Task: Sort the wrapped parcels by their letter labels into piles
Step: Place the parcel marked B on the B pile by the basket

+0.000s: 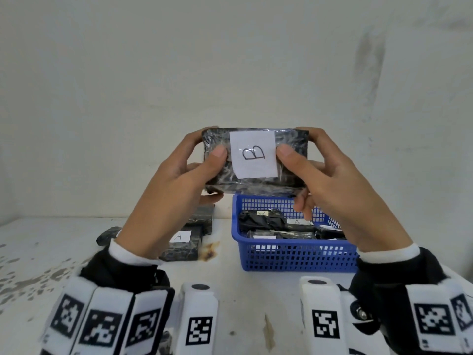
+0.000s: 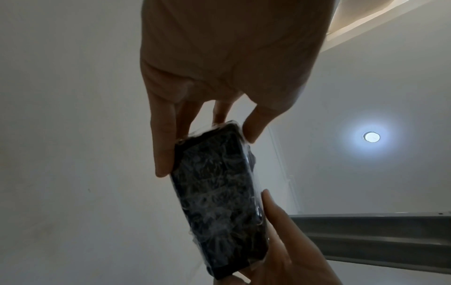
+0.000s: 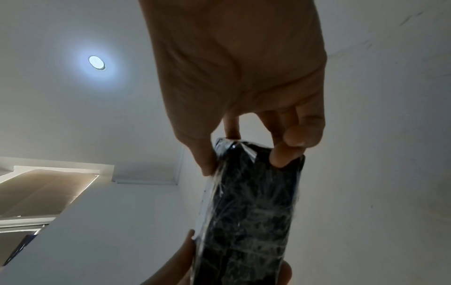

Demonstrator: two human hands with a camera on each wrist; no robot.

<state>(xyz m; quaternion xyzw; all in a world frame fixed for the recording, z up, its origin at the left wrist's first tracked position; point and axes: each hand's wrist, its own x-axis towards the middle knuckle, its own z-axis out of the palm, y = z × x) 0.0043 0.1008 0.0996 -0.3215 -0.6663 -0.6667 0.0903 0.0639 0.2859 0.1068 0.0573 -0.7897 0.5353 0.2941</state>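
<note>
Both hands (image 1: 176, 185) (image 1: 330, 190) clamp B parcel (image 1: 294, 144) above blue basket (image 1: 294, 257); A parcel (image 1: 183, 245) beside basket.

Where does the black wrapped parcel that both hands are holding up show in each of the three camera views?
Head: the parcel sits at centre, label with a hand-drawn B facing the camera.
Left wrist: lower centre, dark back side showing, no label visible.
Right wrist: lower centre-right, seen edge-on.
Shared landmark: the round ceiling light appears in both wrist views, not in the head view.
</note>
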